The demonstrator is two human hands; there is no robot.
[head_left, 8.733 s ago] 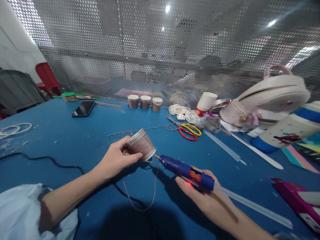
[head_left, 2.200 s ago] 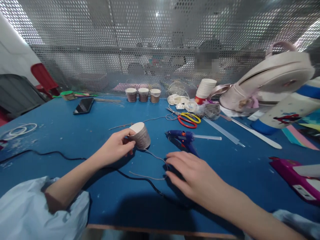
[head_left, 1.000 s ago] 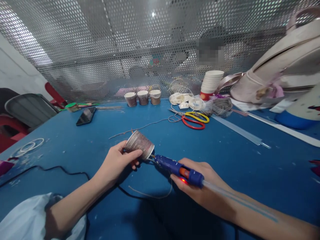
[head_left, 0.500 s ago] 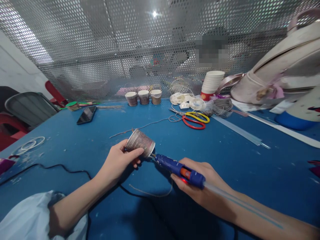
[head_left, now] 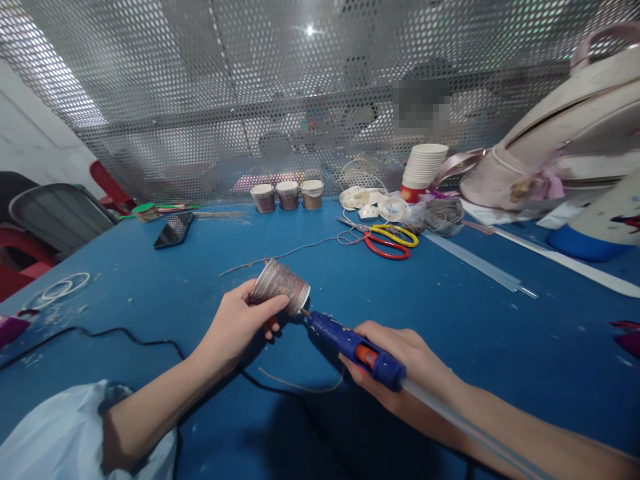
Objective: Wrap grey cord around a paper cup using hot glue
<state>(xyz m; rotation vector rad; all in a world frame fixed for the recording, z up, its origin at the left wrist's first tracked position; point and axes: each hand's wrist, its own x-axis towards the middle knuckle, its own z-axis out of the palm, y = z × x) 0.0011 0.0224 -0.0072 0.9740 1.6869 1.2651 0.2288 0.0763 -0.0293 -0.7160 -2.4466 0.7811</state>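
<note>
My left hand [head_left: 245, 320] is closed around a small paper cup [head_left: 281, 287] wound with greyish-brown cord, tilted on its side above the table. The thumb lies along the cord and the other fingers are partly hidden under the cup. My right hand [head_left: 400, 360] grips a blue glue gun [head_left: 350, 343] with a long clear glue stick [head_left: 460, 423] sticking out of its back. The gun's nozzle is at the cup's lower right rim. A loose length of cord [head_left: 305, 389] curves over the table between my hands.
At the back stand three cord-wrapped cups [head_left: 287, 195] and a stack of paper cups [head_left: 424, 172]. Scissors [head_left: 390, 241], grey yarn [head_left: 444, 217] and clear glue sticks [head_left: 473, 262] lie to the right. A phone [head_left: 173, 230] rests at left; a black cable [head_left: 125, 337] crosses the blue table [head_left: 190, 287].
The glue gun's back end has swung slightly down and left with my right hand, and its nozzle has shifted a little left along the rim. My left hand and the cup barely move.
</note>
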